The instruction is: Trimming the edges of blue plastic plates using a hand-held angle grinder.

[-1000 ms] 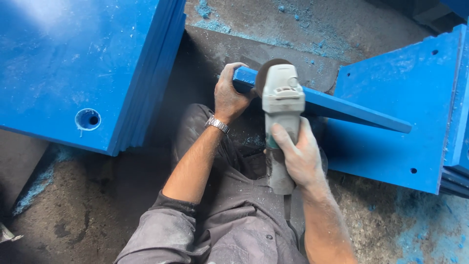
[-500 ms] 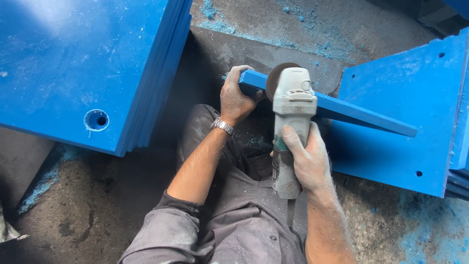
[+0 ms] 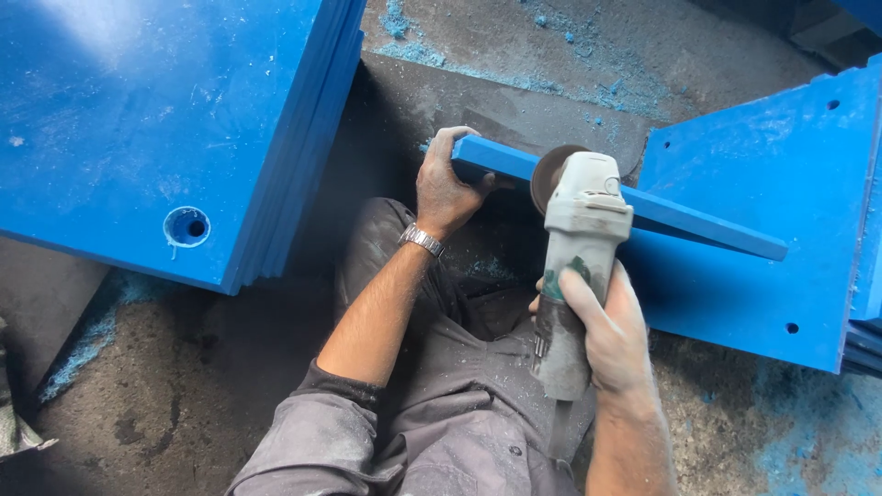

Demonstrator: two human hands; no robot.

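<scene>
Left hand point(image 3: 446, 188) closed on the end of the blue panel edge point(image 3: 643, 209). Right hand point(image 3: 611, 335) gripping the angle grinder point(image 3: 574, 266), its disc against that edge just beside the left hand.

Landmark: blue strip point(image 3: 643, 207). Left of it, stacked blue panels point(image 3: 165, 119) wall off that side. Right, a leaning blue panel point(image 3: 763, 220) blocks passage. Beyond the strip, dusty concrete floor point(image 3: 551, 55) lies open. Below it, the person's legs point(image 3: 459, 367) fill the room.

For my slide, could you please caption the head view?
Left hand steadies a blue panel while right hand holds a grinder against it.
</scene>
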